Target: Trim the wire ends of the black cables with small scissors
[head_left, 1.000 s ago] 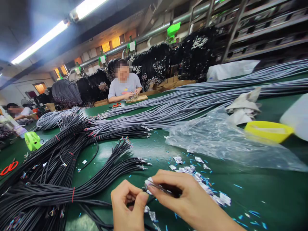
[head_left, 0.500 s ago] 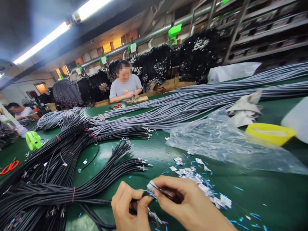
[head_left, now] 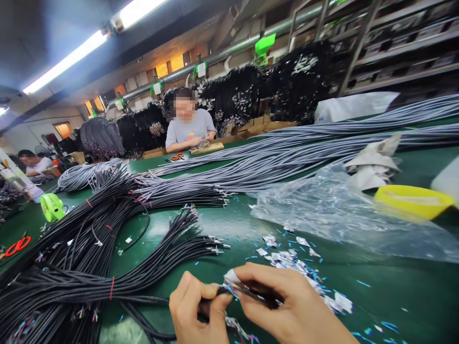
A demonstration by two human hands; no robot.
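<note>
Pinched between the thumb and finger of my left hand [head_left: 201, 308] is the end of a black cable [head_left: 223, 290], with thin blue and coloured wires coming out of it. My right hand [head_left: 276, 298] grips slim dark tweezers [head_left: 256, 292], their tips at those wires. Something white [head_left: 231, 277] covers or lies at my right index fingertip; which, I cannot tell. Below my hands hang more stripped cable ends [head_left: 238, 327] with foil and coloured wires. A bundle of black cables [head_left: 150, 282], tied with a red band, lies left of my hands.
Foil scraps [head_left: 290, 263] and blue wire bits litter the green table [head_left: 387, 286]. Behind lie a clear plastic bag [head_left: 322, 205], a yellow bowl [head_left: 412, 200] and grey cables [head_left: 251, 165]. Red-handled scissors [head_left: 17, 246] and a green fan [head_left: 52, 207] stand left. A co-worker [head_left: 190, 126] sits opposite.
The view has shifted slightly, so everything appears a little further right. The tweezers have turned a little in my right hand, and both hands stay together at the cable end.
</note>
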